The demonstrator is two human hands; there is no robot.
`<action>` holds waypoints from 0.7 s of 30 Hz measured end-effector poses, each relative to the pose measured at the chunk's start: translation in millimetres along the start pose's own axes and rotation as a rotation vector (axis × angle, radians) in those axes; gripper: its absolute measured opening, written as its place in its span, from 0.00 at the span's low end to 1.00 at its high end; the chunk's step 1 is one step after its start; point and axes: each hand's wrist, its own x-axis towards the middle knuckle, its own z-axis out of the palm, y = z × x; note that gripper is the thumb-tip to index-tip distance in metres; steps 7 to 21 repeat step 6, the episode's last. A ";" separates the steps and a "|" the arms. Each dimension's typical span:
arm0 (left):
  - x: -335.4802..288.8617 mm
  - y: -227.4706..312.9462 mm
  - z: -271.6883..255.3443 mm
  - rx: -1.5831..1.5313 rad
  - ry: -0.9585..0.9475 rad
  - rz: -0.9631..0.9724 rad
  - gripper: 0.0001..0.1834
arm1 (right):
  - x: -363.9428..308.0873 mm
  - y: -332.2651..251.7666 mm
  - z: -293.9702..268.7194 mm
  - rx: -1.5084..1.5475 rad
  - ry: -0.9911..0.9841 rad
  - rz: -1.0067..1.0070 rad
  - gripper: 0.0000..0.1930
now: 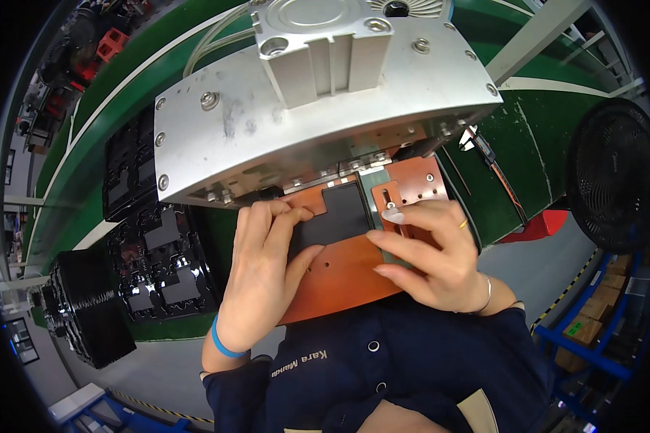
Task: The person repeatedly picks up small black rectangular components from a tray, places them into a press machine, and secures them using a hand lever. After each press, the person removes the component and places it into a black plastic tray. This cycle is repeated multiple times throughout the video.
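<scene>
A dark grey flat piece with a notched corner (339, 216) lies on the orange-brown fixture plate (347, 289), just in front of the press. My left hand (263, 252) is closed about its left side, fingertips at the notch and thumb at the near edge. My right hand (433, 249) has its fingers apart. One fingertip is at the piece's right edge, and another is by a slotted orange block (386, 193) with a screw. A pale metal strip (372, 187) runs between piece and block. The undersides of my fingers are hidden.
The silver press housing (325, 115), topped by a cylinder block (328, 54), overhangs the fixture. Black trays (170, 263) holding grey pieces lie left, beside a tray stack (90, 307). A caliper (502, 177) lies right on the green bench (520, 130), near a black fan (614, 177).
</scene>
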 end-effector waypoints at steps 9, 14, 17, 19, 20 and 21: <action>10.4 6.3 -12.1 -0.110 -0.116 -0.102 0.19 | 34.8 -26.7 -25.3 0.264 0.292 -0.243 0.11; 10.4 6.3 -12.1 -0.110 -0.116 -0.102 0.19 | 34.8 -26.7 -25.3 0.264 0.292 -0.243 0.11; 10.4 6.3 -12.1 -0.110 -0.116 -0.102 0.19 | 34.8 -26.7 -25.3 0.264 0.292 -0.243 0.11; 10.4 6.3 -12.1 -0.110 -0.116 -0.102 0.19 | 34.8 -26.7 -25.3 0.264 0.292 -0.243 0.11; 10.4 6.3 -12.1 -0.110 -0.116 -0.102 0.19 | 34.8 -26.7 -25.3 0.264 0.292 -0.243 0.11; 10.4 6.3 -12.1 -0.110 -0.116 -0.102 0.19 | 34.8 -26.7 -25.3 0.264 0.292 -0.243 0.11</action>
